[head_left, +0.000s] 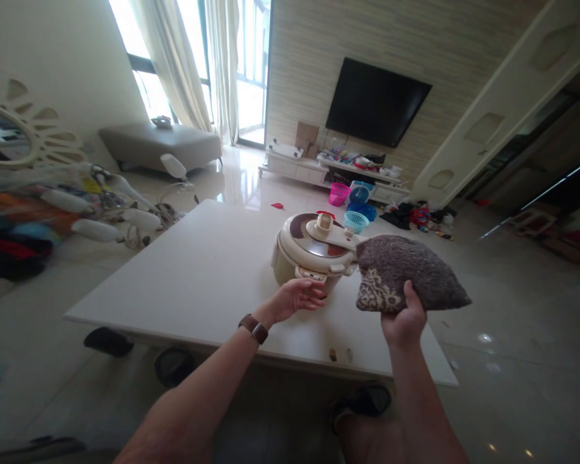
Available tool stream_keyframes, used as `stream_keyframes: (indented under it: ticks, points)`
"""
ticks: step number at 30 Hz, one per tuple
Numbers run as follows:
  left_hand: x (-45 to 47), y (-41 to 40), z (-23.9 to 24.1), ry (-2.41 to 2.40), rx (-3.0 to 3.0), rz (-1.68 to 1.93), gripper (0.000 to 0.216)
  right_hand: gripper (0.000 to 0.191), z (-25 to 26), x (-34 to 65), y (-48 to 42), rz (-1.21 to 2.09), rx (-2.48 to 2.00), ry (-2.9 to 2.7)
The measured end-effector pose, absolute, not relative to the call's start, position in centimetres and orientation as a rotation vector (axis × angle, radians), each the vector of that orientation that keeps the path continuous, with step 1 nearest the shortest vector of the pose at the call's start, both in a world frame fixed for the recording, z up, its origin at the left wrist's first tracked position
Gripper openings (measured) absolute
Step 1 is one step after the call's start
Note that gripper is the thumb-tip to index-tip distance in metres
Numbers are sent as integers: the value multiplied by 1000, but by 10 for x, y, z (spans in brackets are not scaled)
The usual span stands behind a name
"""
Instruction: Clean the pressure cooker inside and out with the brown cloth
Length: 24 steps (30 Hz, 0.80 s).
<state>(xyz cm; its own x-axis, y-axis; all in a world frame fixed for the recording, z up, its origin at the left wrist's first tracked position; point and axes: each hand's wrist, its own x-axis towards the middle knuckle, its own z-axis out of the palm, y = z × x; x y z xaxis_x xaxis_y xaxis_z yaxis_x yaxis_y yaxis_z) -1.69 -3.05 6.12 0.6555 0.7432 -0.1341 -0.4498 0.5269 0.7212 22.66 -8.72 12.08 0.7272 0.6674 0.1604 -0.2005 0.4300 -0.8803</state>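
A cream pressure cooker (308, 250) with a brown-patterned lid stands on the white table (198, 270). My left hand (297, 298), a watch on its wrist, reaches toward the cooker's front with fingers stretched out, just short of or touching its base. My right hand (406, 319) is closed on a brown fuzzy cloth (406, 274) with a pale floral patch, held up to the right of the cooker, beside its handle.
Several white bottles and a cable lie at the table's far left (125, 212). Two small bits lie near the table's front edge (341, 354). Beyond are a grey bench (164, 145), a TV stand with clutter (338, 171), coloured baskets (355, 206), and dark slippers under the table (109, 341).
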Motion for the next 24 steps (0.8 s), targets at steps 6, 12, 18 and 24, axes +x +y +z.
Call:
stream_keyframes:
  ticks: [6, 12, 18, 24]
  points:
    - [-24, -25, 69, 669, 645, 885, 24, 45, 134, 212, -24, 143, -1529, -1230]
    - [-38, -24, 78, 731, 624, 987, 23, 62, 141, 173, 29, -91, -1793, -1801]
    - [-57, -18, 77, 988, 684, 1109, 19, 69, 116, 155, -9, -103, -1779, -1925]
    - [-69, -18, 80, 1012, 595, 1192, 19, 82, 116, 136, -31, 38, -1502, -2129]
